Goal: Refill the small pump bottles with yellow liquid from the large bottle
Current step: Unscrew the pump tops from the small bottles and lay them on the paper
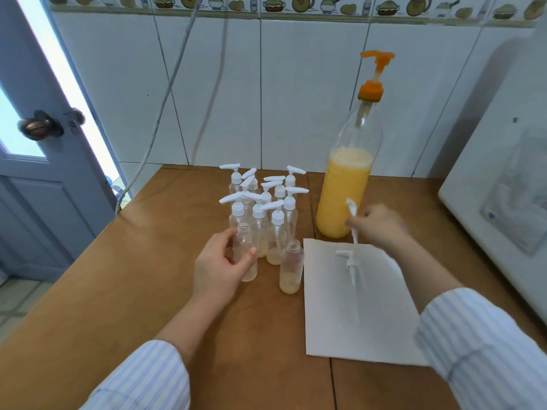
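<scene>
White paper (349,306) lies nearest on the wooden table (118,291), with one removed pump head (350,264) resting on it, dip tube towards the viewer. Just beyond its far edge the right hand (376,223) pinches a second pump (353,216) by its collar; the tube hangs over the sheet and could drip past the edge or onto the wood if swung wide. The left hand (219,261) curls round an uncapped small bottle (245,255), thumb in front. Beside it stands another open bottle (291,266), free and narrow; a knock from either wrist would likely tip it and spill the pale residue at its base. Behind, the capped small bottles (263,202) crowd tightly, so one nudge could topple several. Farther right, the large bottle (344,184), roughly half full of yellow liquid, is tall and top-heavy under its orange pump (376,72).

The rear bottles hide each other, so their fill levels cannot be judged. The right fingertips are blurred.
</scene>
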